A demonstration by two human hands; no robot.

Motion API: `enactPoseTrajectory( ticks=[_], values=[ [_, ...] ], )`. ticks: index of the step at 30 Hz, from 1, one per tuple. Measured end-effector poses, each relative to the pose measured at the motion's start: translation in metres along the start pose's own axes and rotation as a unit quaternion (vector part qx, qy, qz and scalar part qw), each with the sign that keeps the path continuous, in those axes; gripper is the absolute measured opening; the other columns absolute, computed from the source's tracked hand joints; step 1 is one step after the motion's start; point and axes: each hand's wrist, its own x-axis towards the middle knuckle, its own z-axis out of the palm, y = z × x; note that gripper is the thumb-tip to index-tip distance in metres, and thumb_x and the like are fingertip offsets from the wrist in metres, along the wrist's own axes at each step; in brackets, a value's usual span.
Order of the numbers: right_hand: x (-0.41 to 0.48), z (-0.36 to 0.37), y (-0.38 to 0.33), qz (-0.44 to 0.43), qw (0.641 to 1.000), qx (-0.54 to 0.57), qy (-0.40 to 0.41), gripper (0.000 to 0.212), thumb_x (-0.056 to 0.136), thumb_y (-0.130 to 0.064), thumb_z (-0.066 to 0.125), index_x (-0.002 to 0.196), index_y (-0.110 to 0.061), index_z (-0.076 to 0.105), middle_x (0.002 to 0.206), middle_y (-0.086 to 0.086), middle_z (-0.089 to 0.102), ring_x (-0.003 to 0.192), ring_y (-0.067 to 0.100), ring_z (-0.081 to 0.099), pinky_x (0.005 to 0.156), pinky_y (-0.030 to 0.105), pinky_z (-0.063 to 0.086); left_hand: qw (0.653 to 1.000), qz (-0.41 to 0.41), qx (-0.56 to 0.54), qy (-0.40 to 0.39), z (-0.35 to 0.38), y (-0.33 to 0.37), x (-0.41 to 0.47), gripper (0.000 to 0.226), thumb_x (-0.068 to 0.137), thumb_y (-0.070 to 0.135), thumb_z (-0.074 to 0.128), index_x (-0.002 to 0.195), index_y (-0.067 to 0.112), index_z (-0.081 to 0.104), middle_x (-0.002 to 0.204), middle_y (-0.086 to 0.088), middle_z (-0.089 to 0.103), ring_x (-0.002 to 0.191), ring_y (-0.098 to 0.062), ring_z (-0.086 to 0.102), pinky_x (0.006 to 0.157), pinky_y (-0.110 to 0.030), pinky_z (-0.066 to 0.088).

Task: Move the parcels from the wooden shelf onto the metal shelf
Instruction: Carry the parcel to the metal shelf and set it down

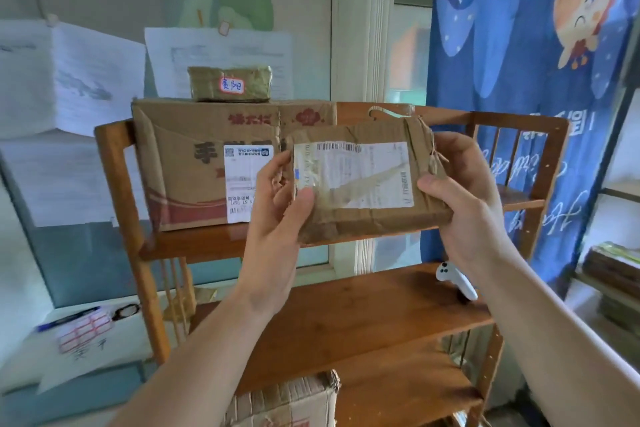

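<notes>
While both hands gripped a flat taped parcel (367,180) by its short ends, it hung in front of the top board of the wooden shelf (114,163), seemingly just clear of the wood, though the lower edge was too close to the board to be sure. The left hand (277,218) pinched the left end, thumb on the labelled face and fingers behind; the right hand (464,204) wrapped the right end the same way. Its long axis ran left to right, label facing the camera, right end a little lower. What looked like the metal shelf (609,170) stood at the far right edge, past the blue curtain (502,45), so the carry probably needed a swing to the right, the right hand leading as the nearer one. Two more parcels waited on the top board: a big box (194,166) just left of the held one, and a small packet (230,84) lying on its lid. Another box (287,402) sat low on the wooden shelf, and a white controller (455,279) lay on the middle board.
</notes>
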Motion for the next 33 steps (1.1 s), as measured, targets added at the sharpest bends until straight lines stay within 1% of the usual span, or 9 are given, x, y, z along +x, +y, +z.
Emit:
enactPoseTrajectory(
  ticks=[4, 9, 14, 18, 21, 23, 26, 30, 33],
  values=[
    [-0.013, 0.057, -0.016, -0.003, 0.999, 0.006, -0.04, 0.025, 0.081, -0.011, 0.062, 0.104, -0.02, 0.068, 0.098, -0.002, 0.077, 0.094, 0.021, 0.074, 0.075, 0.032, 0.059, 1.0, -0.007, 0.022, -0.003, -0.049, 0.031, -0.048, 0.056, 0.09, 0.007, 0.056, 0.124, 0.049, 0.042, 0.121, 0.0, 0.074, 0.11, -0.024, 0.067, 0.09, -0.048, 0.051],
    [-0.045, 0.15, -0.021, 0.025, 0.993, 0.035, -0.106, 0.023, 0.09, -0.017, 0.06, 0.112, -0.021, 0.066, 0.106, 0.002, 0.075, 0.094, 0.02, 0.073, 0.073, 0.032, 0.057, 0.995, 0.064, 0.053, 0.052, -0.119, 0.084, -0.097, 0.061, 0.088, 0.0, 0.058, 0.124, 0.046, 0.042, 0.113, -0.007, 0.074, 0.101, -0.019, 0.072, 0.075, -0.033, 0.062],
    [-0.098, 0.252, -0.017, 0.07, 0.98, 0.079, -0.169, 0.044, 0.093, -0.02, 0.06, 0.135, -0.035, 0.06, 0.115, 0.002, 0.075, 0.105, 0.022, 0.072, 0.08, 0.035, 0.057, 0.985, 0.101, 0.105, 0.088, -0.202, 0.16, -0.152, 0.071, 0.079, 0.011, 0.071, 0.133, 0.046, 0.041, 0.125, -0.019, 0.066, 0.113, -0.031, 0.065, 0.091, -0.057, 0.055],
    [-0.14, 0.328, -0.017, 0.119, 0.951, 0.124, -0.256, 0.075, 0.081, -0.005, 0.063, 0.14, -0.049, 0.05, 0.115, -0.002, 0.075, 0.104, 0.019, 0.073, 0.077, 0.032, 0.059, 0.967, 0.139, 0.134, 0.167, -0.261, 0.226, -0.193, 0.05, 0.076, 0.018, 0.072, 0.123, 0.022, 0.055, 0.124, -0.014, 0.066, 0.1, -0.021, 0.073, 0.074, -0.034, 0.062],
    [-0.169, 0.391, -0.016, 0.134, 0.929, 0.15, -0.309, 0.068, 0.074, 0.006, 0.075, 0.129, -0.028, 0.053, 0.103, 0.009, 0.072, 0.089, 0.027, 0.073, 0.069, 0.035, 0.061, 0.933, 0.148, 0.184, 0.273, -0.3, 0.269, -0.216, 0.044, 0.073, 0.032, 0.075, 0.11, 0.016, 0.057, 0.111, -0.01, 0.067, 0.092, -0.02, 0.072, 0.067, -0.03, 0.058],
    [-0.19, 0.434, -0.012, 0.148, 0.921, 0.205, -0.296, 0.066, 0.069, 0.011, 0.081, 0.118, -0.021, 0.05, 0.092, 0.012, 0.07, 0.073, 0.021, 0.071, 0.059, 0.031, 0.059, 0.921, 0.121, 0.187, 0.318, -0.322, 0.29, -0.23, 0.057, 0.075, 0.042, 0.077, 0.12, 0.018, 0.052, 0.107, -0.005, 0.068, 0.092, -0.019, 0.071, 0.069, -0.032, 0.057],
    [-0.223, 0.497, -0.004, 0.168, 0.912, 0.266, -0.262, 0.066, 0.068, 0.012, 0.082, 0.11, -0.022, 0.044, 0.089, 0.008, 0.073, 0.075, 0.019, 0.071, 0.063, 0.032, 0.059, 0.942, 0.062, 0.149, 0.293, -0.347, 0.309, -0.257, 0.074, 0.081, 0.044, 0.073, 0.145, 0.039, 0.035, 0.119, 0.002, 0.074, 0.104, -0.022, 0.075, 0.082, -0.047, 0.059],
    [-0.246, 0.558, 0.0, 0.191, 0.904, 0.255, -0.285, 0.063, 0.062, -0.025, 0.094, 0.1, -0.021, 0.043, 0.084, 0.007, 0.07, 0.072, 0.024, 0.066, 0.061, 0.037, 0.056, 0.922, 0.078, 0.281, 0.255, -0.374, 0.33, -0.294, 0.09, 0.086, 0.008, 0.073, 0.156, 0.038, 0.025, 0.131, -0.005, 0.071, 0.12, -0.026, 0.07, 0.093, -0.047, 0.059],
    [-0.243, 0.59, 0.002, 0.198, 0.889, 0.253, -0.326, 0.043, 0.063, -0.044, 0.086, 0.084, -0.027, 0.051, 0.084, -0.004, 0.068, 0.071, 0.015, 0.058, 0.056, 0.025, 0.044, 0.897, 0.093, 0.325, 0.283, -0.395, 0.35, -0.309, 0.081, 0.091, 0.012, 0.067, 0.157, 0.037, 0.028, 0.131, 0.005, 0.073, 0.121, -0.019, 0.07, 0.097, -0.043, 0.057]
  ],
)
